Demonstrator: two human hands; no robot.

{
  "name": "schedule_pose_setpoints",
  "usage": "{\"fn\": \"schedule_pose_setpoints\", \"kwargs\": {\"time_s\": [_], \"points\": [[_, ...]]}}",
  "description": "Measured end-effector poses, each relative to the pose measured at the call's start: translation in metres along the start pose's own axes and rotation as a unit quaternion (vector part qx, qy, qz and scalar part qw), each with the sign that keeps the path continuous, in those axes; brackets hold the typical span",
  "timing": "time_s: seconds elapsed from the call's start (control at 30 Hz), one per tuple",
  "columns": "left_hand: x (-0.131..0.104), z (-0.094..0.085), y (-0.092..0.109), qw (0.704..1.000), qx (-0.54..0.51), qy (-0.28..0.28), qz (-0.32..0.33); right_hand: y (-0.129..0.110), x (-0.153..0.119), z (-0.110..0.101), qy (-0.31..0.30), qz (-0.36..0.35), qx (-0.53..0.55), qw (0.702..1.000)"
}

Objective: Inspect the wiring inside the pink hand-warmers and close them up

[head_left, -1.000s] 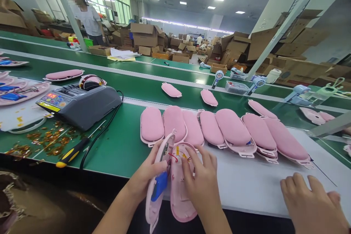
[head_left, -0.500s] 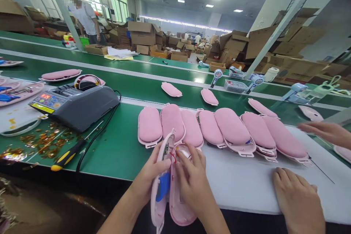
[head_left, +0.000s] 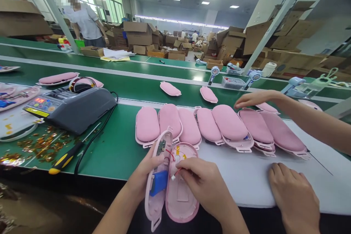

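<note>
My left hand (head_left: 146,168) grips a pink plastic half-shell (head_left: 155,206) at its side, tilted upright, with a blue battery (head_left: 159,183) and a circuit board (head_left: 162,147) inside. Beside it, opened like a book, is the matching pink cover (head_left: 183,204), its hollow inner side facing up with bits of yellow tape. Thin red wires run between the two halves. My right hand (head_left: 204,177) pinches the wires over the cover, and a small white connector (head_left: 173,177) dangles by the fingertips.
Several pink padded cases (head_left: 148,124) lie in a row ahead. At left are a grey tape dispenser (head_left: 74,108), a yellow-black screwdriver (head_left: 65,158) and tape scraps (head_left: 45,146). A co-worker's hand (head_left: 255,98) reaches over the cases; another (head_left: 293,190) rests on the white sheet (head_left: 233,186).
The two halves have spread wider apart. My right hand has drawn back from inside the cover and now pinches the wires. The co-worker's far hand has reached left over the cases.
</note>
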State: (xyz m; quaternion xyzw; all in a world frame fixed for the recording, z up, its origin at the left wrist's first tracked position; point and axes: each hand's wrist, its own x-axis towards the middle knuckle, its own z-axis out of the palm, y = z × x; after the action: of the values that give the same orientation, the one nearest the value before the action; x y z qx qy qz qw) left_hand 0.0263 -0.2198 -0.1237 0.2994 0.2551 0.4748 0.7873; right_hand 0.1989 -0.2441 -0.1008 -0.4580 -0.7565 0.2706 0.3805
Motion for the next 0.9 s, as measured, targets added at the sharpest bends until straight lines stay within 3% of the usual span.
{"fn": "schedule_pose_setpoints", "kwargs": {"time_s": [0.2,0.37,0.5,0.67,0.9], "points": [[-0.005,0.002,0.003,0.999,0.033,0.01,0.001,-0.012,0.033,-0.004,-0.094,0.107,0.133,0.981],[0.001,-0.007,-0.001,0.998,0.062,-0.004,0.018,-0.014,0.041,-0.003,-0.109,0.143,0.154,0.972],[0.004,-0.013,-0.003,0.998,0.05,-0.019,0.014,-0.012,0.043,-0.008,-0.15,0.213,0.268,0.928],[0.003,-0.012,-0.004,0.999,0.013,-0.036,0.011,0.0,0.05,-0.013,-0.138,0.269,0.353,0.885],[0.002,-0.012,-0.009,0.999,0.033,-0.03,0.031,-0.016,0.056,-0.012,-0.171,0.266,0.186,0.93]]}}
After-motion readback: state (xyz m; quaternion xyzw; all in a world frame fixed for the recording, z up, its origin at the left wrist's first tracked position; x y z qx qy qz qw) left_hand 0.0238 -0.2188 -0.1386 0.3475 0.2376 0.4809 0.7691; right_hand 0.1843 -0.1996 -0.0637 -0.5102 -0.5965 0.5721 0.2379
